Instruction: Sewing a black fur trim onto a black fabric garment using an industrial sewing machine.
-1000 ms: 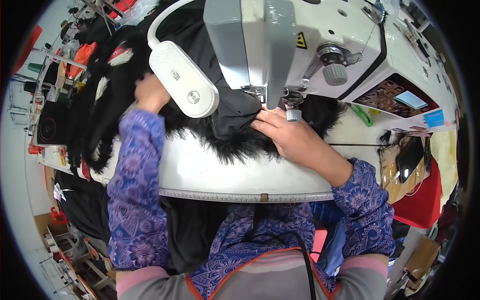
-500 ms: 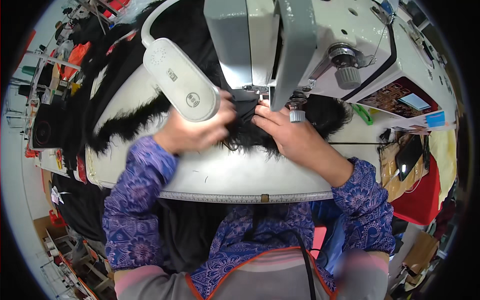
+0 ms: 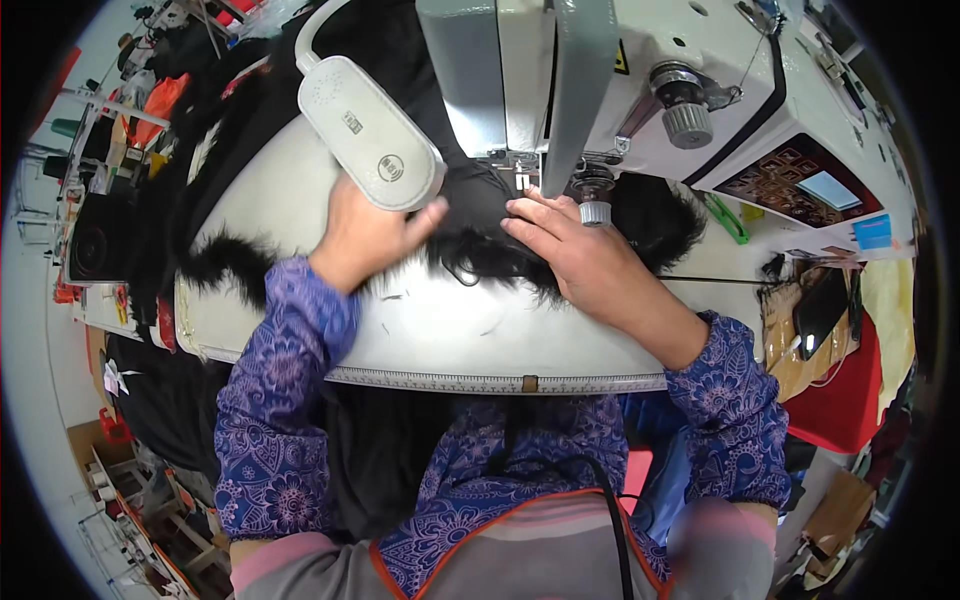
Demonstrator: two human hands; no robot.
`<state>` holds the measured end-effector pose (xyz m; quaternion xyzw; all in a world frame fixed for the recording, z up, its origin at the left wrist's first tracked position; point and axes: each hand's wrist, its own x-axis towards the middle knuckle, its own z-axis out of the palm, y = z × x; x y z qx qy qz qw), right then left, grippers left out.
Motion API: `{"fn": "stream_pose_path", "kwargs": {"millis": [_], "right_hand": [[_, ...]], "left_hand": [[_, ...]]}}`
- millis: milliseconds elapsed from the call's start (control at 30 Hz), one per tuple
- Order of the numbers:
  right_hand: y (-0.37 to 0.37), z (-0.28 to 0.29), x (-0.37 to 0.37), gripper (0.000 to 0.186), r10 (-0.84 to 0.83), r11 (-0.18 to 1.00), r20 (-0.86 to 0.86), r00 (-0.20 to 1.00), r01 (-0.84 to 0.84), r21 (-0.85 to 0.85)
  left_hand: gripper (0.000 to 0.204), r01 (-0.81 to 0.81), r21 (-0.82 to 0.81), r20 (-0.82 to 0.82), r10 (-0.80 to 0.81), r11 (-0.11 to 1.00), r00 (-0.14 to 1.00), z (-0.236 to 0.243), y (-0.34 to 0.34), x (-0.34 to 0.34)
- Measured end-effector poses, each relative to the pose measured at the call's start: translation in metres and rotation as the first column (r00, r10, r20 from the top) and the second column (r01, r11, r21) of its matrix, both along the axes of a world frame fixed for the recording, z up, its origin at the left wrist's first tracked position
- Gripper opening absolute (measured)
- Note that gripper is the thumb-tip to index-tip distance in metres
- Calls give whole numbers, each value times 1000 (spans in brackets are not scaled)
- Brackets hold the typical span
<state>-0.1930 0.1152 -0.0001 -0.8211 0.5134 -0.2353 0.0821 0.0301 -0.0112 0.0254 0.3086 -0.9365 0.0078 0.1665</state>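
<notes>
A black fabric piece with a furry edge [image 3: 490, 250] lies under the presser foot [image 3: 522, 180] of a white sewing machine [image 3: 640, 90]. My right hand [image 3: 595, 255] rests on this fabric just right of the foot, fingers stretched forward and lying flat. My left hand [image 3: 365, 235] is left of the fabric, its thumb spread toward it; the lamp head [image 3: 370, 130] hides most of its fingers. I see nothing held in it. Near my left wrist a black fur strip [image 3: 230, 262] lies on the white table.
A green tool [image 3: 726, 218] lies beneath the machine arm. At the right, a dark phone [image 3: 820, 310] lies on a tan package near red cloth [image 3: 850, 390]. A measuring tape [image 3: 480, 382] runs along the table's front edge. More black fabric [image 3: 370, 40] is heaped behind the lamp.
My left hand has moved left, away from the fabric by the foot, and its thumb now stands apart. My right hand stays almost in place. The whole view has shifted slightly.
</notes>
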Motion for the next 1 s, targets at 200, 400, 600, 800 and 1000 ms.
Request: {"fn": "stream_pose_path", "kwargs": {"millis": [200, 400, 600, 800, 1000], "right_hand": [[1, 0, 1, 40, -45, 998, -22, 999, 44, -42], [0, -2, 1, 40, -43, 997, -27, 999, 41, -71], [1, -1, 2, 41, -43, 998, 4, 999, 43, -36], [1, 0, 2, 43, -40, 999, -48, 998, 38, -39], [1, 0, 2, 45, -46, 999, -55, 997, 45, -12]], "left_hand": [[32, 130, -244, -242, -190, 961, 952, -16, -9, 0], [25, 457, -149, -106, -474, 877, 874, -16, 40, 17], [34, 244, -83, -102, -252, 966, 962, -24, 34, 8], [37, 122, 17, -79, -120, 992, 990, -18, 30, -11], [25, 211, -33, -174, -213, 977, 962, -18, 37, -4]]}}
